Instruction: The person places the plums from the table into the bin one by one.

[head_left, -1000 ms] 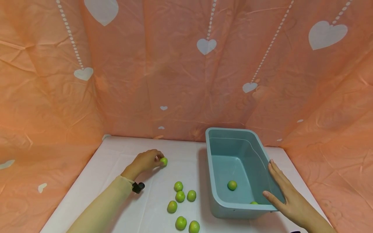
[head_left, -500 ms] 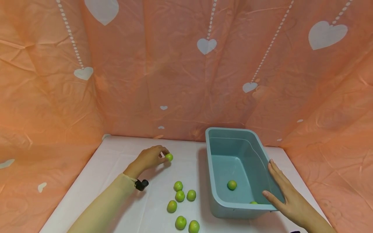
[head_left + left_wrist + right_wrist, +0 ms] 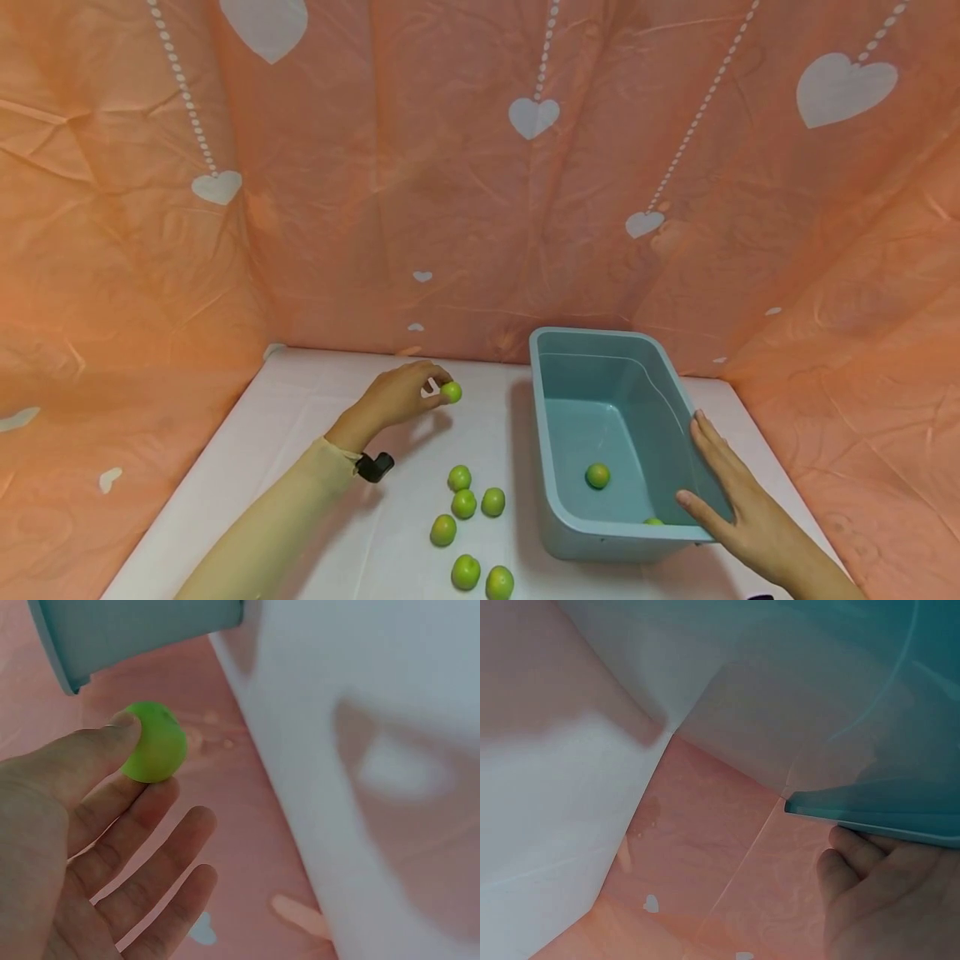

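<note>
Thumb and fingertips of my left hand (image 3: 397, 393) pinch a small round green fruit (image 3: 451, 392), held above the white table to the left of the tub. In the left wrist view the same fruit (image 3: 155, 742) sits between thumb and forefinger, the other fingers spread loosely. My right hand (image 3: 738, 500) rests at the near right corner of a blue-grey plastic tub (image 3: 551, 467), fingers along the outer side and thumb over the inside. Inside the tub lies one green fruit (image 3: 597, 476), and another (image 3: 653, 522) shows partly behind the near wall.
Several loose green fruits (image 3: 464, 503) lie on the white table (image 3: 315, 383) between the left forearm and the tub. Orange cloth walls (image 3: 450, 208) with white hearts stand behind and at both sides. A black wrist device (image 3: 374, 467) is on the left wrist.
My left hand has lifted the pinched fruit off the table and carried it to the right and away from me. The right hand, tub and other fruits stay put.
</note>
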`<state>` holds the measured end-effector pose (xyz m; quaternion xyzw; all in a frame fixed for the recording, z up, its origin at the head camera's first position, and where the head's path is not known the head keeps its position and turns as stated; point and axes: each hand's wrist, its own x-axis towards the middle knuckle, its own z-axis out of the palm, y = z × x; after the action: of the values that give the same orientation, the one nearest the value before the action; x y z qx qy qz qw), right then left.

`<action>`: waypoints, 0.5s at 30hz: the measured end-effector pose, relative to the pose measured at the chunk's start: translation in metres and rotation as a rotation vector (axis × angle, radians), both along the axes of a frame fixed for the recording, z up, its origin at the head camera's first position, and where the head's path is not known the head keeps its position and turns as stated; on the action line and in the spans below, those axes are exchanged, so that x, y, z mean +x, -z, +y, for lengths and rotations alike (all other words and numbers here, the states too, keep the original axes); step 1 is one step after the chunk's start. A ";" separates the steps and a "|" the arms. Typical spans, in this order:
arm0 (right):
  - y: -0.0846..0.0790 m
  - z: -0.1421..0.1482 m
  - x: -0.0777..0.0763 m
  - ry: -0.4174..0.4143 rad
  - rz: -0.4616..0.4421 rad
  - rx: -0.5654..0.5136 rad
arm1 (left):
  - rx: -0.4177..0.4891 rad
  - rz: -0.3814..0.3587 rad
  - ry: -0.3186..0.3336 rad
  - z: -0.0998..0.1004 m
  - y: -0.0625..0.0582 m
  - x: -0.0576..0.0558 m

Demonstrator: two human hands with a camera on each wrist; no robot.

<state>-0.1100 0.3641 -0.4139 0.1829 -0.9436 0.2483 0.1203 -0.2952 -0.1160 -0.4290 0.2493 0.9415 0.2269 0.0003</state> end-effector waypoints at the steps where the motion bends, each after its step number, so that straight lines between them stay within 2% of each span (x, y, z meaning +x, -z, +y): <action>1: 0.000 0.000 0.000 -0.001 0.001 0.000 | 0.001 0.006 0.003 0.001 -0.002 0.000; 15: 0.001 0.000 0.000 -0.015 0.012 -0.012 | 0.016 0.108 0.067 0.023 -0.028 0.004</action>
<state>-0.1096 0.3641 -0.4147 0.1909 -0.9399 0.2540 0.1250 -0.2916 -0.0928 -0.4011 0.2925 0.9294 0.2207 -0.0449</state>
